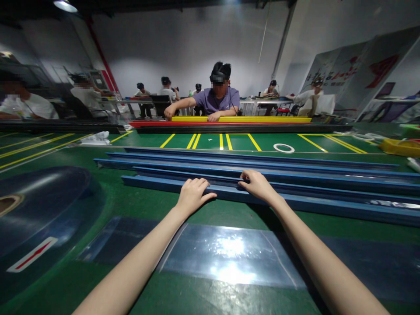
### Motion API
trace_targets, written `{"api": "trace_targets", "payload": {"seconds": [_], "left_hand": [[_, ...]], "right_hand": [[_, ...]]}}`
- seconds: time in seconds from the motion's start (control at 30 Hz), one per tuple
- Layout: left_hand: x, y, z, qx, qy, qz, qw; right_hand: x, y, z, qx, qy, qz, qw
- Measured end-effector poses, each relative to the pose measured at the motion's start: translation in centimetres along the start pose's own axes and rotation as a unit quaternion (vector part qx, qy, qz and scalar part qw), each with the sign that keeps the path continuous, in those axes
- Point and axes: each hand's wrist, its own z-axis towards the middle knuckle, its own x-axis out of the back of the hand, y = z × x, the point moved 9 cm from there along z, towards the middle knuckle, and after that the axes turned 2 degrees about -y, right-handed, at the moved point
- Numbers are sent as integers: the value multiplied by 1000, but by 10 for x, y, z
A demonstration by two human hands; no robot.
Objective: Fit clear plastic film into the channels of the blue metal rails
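Note:
Several long blue rails with open channels lie side by side across the green table. Over the top edge of the nearest blue rail (154, 183) my left hand (193, 194) has its fingers bent, with the thumb stretched along the front side. My right hand (257, 184) is a little further right, its fingers curled into the channel of that same rail. Part of the rail is hidden beneath both hands. Between my forearms a clear, shiny plastic sheet (226, 249) lies flat on the table. Behind the nearest rail lie further blue rails (295, 162).
At the left lies a large roll of clear film (49, 210) with a red-marked label (32, 254). A white ring (284, 148) lies on the yellow-lined green surface. Opposite, a co-worker (218, 98) touches a yellow rail (262, 119) beside red and black ones. A yellow bin (400, 147) stands right.

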Motion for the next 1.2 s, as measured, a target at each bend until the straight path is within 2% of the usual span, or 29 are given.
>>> {"api": "trace_targets", "payload": {"seconds": [0.43,0.77,1.2], "left_hand": [[0,-1,0,4,-1,0,1000],[-3,-1,2,5,-25,15,1000],[1,1,0,1,1,9,1000]], "right_hand": [[1,-2,-2,1,-3,-1,1000],[0,-1,-1,-1,-5,-2,1000],[2,-2,-1,-4,-1,-10,1000]]}}
